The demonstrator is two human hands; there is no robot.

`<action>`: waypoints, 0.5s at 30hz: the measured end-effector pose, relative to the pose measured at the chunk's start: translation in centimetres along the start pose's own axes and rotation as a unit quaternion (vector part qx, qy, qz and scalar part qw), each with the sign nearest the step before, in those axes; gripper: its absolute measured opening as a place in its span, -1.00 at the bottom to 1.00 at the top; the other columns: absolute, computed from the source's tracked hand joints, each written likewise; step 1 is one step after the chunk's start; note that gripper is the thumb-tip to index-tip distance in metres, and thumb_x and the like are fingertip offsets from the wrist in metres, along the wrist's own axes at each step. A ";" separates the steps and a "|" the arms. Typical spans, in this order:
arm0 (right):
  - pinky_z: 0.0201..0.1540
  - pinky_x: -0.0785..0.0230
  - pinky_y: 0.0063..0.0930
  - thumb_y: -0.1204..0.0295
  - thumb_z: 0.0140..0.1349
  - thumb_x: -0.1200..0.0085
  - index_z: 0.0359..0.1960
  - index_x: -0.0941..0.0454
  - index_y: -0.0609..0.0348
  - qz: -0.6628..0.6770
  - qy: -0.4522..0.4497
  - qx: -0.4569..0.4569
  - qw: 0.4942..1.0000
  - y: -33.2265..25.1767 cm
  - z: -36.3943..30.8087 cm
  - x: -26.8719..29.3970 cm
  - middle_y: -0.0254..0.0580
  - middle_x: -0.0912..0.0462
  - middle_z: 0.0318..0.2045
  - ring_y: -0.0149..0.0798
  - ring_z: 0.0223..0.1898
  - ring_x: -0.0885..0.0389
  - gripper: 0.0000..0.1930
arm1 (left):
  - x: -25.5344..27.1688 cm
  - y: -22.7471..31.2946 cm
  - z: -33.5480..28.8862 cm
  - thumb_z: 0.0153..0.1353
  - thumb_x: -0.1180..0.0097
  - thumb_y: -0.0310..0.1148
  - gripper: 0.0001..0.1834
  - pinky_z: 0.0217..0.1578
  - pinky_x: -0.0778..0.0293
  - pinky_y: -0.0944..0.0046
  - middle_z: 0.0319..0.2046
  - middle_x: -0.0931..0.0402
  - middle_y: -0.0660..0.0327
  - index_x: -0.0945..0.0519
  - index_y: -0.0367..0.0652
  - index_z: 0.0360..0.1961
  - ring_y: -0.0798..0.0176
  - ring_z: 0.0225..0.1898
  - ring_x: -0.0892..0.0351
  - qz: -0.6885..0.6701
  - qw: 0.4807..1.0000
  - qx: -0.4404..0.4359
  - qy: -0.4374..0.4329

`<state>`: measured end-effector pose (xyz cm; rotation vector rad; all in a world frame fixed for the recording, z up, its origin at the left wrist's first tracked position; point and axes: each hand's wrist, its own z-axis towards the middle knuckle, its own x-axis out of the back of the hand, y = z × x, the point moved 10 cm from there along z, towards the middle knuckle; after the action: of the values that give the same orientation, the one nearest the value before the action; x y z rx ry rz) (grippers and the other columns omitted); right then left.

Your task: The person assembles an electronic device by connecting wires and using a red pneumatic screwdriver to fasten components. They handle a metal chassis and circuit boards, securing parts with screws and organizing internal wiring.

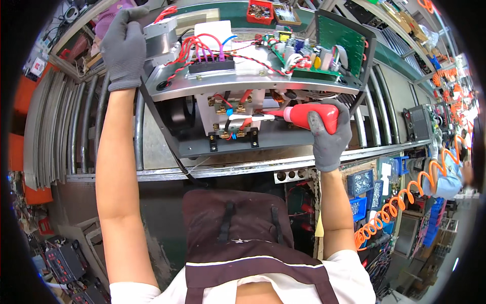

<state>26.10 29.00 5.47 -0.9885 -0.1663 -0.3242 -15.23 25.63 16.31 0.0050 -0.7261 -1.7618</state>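
My right hand [331, 139], in a grey glove, is closed round a red squeeze bottle [316, 116]. Its nozzle points left into the lower bay of a machine chassis [243, 144], by wired brass terminals [230, 111]. The exact spot of the tip is hard to make out among white and red sleeved leads [253, 117]. At the chassis's upper left, my gloved left hand [124, 48] is beside a grey metal block [161, 40], one finger stretched out. Whether it touches the block I cannot tell. A green circuit board [309, 63] and red wires [202, 43] sit on the upper deck.
The chassis stands on a roller conveyor [374, 111] with a metal front rail [228, 171]. Beyond it are a red parts bin [259, 11] and a small tray [287, 16]. A coiled orange hose [400, 197] and blue bins [359, 205] lie right, near another person [445, 177].
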 end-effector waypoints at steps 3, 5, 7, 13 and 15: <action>-0.25 -0.45 -0.47 0.40 0.05 -0.26 -0.17 -0.46 0.22 0.180 0.100 -0.114 0.972 4.1 -1.1 2.3 -0.20 -0.57 -0.31 -0.32 -0.34 -0.56 -0.67 | -0.5 -1.5 0.5 0.19 0.15 -0.56 -0.70 -0.19 -0.36 0.48 -0.26 -0.60 0.30 -0.60 -0.15 -0.15 0.53 -0.30 -0.45 -0.016 1.000 -0.001 -0.017; -0.49 -0.47 -0.40 0.21 0.16 -0.12 -0.15 -0.45 0.21 0.383 0.115 -0.180 0.899 5.1 -1.9 3.0 -0.15 -0.58 -0.33 -0.25 -0.43 -0.59 -0.65 | -0.5 -2.9 0.9 0.18 0.15 -0.57 -0.71 -0.08 -0.37 0.42 -0.22 -0.60 0.26 -0.59 -0.18 -0.16 0.44 -0.20 -0.51 -0.013 1.000 -0.013 -0.012; -0.48 -0.45 -0.40 0.13 0.15 -0.09 -0.14 -0.45 0.21 0.524 0.151 -0.261 0.796 9.3 -4.5 4.7 -0.13 -0.60 -0.32 -0.23 -0.45 -0.57 -0.59 | -1.5 -2.9 1.4 0.17 0.14 -0.56 -0.72 0.00 -0.36 0.36 -0.22 -0.61 0.22 -0.60 -0.20 -0.19 0.36 -0.13 -0.53 -0.004 0.999 0.005 -0.031; -0.24 -0.57 -0.28 0.20 0.02 -0.16 -0.02 -0.39 0.22 0.631 0.255 -0.296 0.671 13.1 -13.8 13.2 -0.05 -0.57 -0.19 -0.16 -0.34 -0.60 -0.48 | -5.4 -7.9 3.3 0.16 0.14 -0.50 -0.71 -0.04 -0.40 0.31 -0.22 -0.60 0.19 -0.61 -0.19 -0.17 0.29 -0.16 -0.53 -0.096 0.991 -0.005 -0.090; -0.28 -0.57 -0.29 0.28 0.07 -0.13 0.01 -0.38 0.23 0.662 0.198 -0.307 0.655 14.9 -15.7 14.5 0.05 -0.56 -0.17 -0.15 -0.31 -0.62 -0.52 | -4.3 -7.4 3.8 0.18 0.17 -0.49 -0.70 -0.01 -0.39 0.31 -0.16 -0.59 0.20 -0.59 -0.21 -0.17 0.29 -0.12 -0.53 0.034 0.992 0.026 -0.116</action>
<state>44.67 20.61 -10.74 -1.4179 1.1386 0.8399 -21.68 32.12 14.34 -0.1904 -0.9302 -1.6948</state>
